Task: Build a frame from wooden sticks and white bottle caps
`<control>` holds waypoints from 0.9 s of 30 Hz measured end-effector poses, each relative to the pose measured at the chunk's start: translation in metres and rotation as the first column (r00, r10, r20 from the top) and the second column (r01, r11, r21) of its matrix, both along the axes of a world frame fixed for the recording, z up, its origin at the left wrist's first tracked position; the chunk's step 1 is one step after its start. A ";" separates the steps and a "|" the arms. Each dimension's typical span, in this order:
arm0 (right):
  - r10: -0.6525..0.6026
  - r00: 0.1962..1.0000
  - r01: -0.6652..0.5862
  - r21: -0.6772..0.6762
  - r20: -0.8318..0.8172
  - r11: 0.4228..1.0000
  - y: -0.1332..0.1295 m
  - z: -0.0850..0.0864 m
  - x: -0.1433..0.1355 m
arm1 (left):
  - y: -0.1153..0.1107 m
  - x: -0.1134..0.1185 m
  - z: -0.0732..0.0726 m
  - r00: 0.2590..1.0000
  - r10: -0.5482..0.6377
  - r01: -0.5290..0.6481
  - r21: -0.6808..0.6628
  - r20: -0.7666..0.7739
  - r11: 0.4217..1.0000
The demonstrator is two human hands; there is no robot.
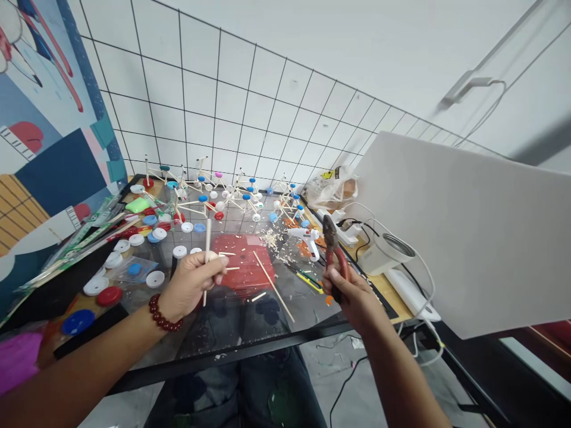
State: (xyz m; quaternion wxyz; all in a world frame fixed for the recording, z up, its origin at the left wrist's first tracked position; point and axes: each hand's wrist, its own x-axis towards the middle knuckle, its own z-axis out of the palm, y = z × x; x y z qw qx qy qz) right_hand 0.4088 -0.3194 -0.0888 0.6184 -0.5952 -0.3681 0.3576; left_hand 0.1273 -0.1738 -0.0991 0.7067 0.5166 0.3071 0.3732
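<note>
My left hand (190,282), with a dark red bead bracelet at the wrist, is closed round a pale wooden stick (208,235) held upright. Shorter stick pieces lie by its fingertips; whether they are held too I cannot tell. My right hand (352,294) grips worn pliers (331,235) with red handles, jaws pointing up and apart from the stick. Between the hands, a red mat (250,267) lies on the dark glass table (214,333). One thin stick (275,289) crosses the mat's right edge, and a short cut piece (259,296) rests near its front.
Stick models with coloured bottle caps (247,197) stand along the back by a wire grid. Loose caps (109,295) cover the left side. A white glue gun (307,241), a yellow utility knife (308,282) and wood scraps (271,238) lie right of the mat. A large white panel (464,238) stands right.
</note>
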 end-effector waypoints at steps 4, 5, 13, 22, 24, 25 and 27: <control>0.043 0.992 -0.049 -0.044 -0.121 0.998 -0.022 0.005 0.002 | -0.001 0.000 0.001 0.926 -0.337 0.308 -0.176 -0.171 0.935; 0.070 0.984 -0.080 -0.056 -0.165 0.995 -0.025 0.005 -0.002 | -0.002 0.001 0.000 0.918 -0.357 0.320 -0.208 -0.174 0.924; 0.376 0.875 -0.443 -0.189 -0.305 0.876 -0.012 -0.009 -0.052 | 0.002 0.004 -0.004 0.929 -0.371 0.344 -0.362 -0.006 0.867; 0.317 0.721 -0.420 -0.024 -0.616 0.907 -0.007 -0.022 -0.100 | -0.017 0.010 -0.010 0.920 -0.390 0.380 -0.329 0.039 0.865; 0.295 0.711 -0.351 0.042 -0.638 0.935 -0.007 -0.030 -0.116 | -0.023 0.011 -0.012 0.923 -0.384 0.378 -0.292 0.038 0.879; 0.276 0.713 -0.306 0.068 -0.645 0.950 -0.006 -0.034 -0.124 | -0.025 0.012 -0.013 0.926 -0.377 0.371 -0.269 0.033 0.889; 0.265 0.708 -0.237 0.134 -0.654 0.962 -0.004 -0.042 -0.143 | -0.029 0.013 -0.014 0.925 -0.378 0.374 -0.209 0.021 0.904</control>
